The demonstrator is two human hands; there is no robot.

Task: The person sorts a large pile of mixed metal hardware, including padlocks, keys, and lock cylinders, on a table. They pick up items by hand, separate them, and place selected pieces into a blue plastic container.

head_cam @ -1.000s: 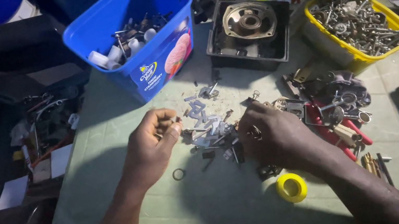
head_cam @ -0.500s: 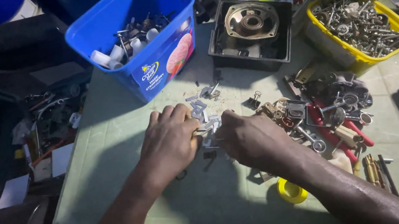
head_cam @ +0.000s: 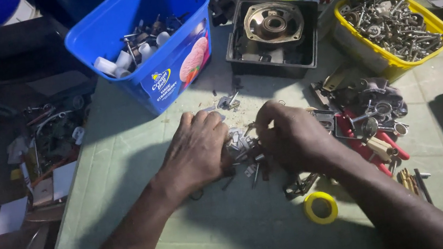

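My left hand [head_cam: 196, 151] lies palm down on the pale green table [head_cam: 141, 171], fingers curled over the left side of a small heap of metal parts [head_cam: 244, 149]. My right hand [head_cam: 291, 137] rests on the right side of the same heap, fingers bent down among the pieces. Both hands nearly meet over the heap. What each hand's fingertips pinch is hidden beneath them.
A blue plastic tub [head_cam: 147, 39] with small parts stands at the back left, a black tray [head_cam: 273, 38] holding a round metal housing behind the heap, a yellow tub of screws [head_cam: 391, 29] back right. Red-handled pliers and loose hardware [head_cam: 370, 120] lie right; a yellow tape roll [head_cam: 320, 208] sits near.
Both hands have closed in from either side until they cover the heap of small metal parts. The left hand moved right, the right hand moved left and up.
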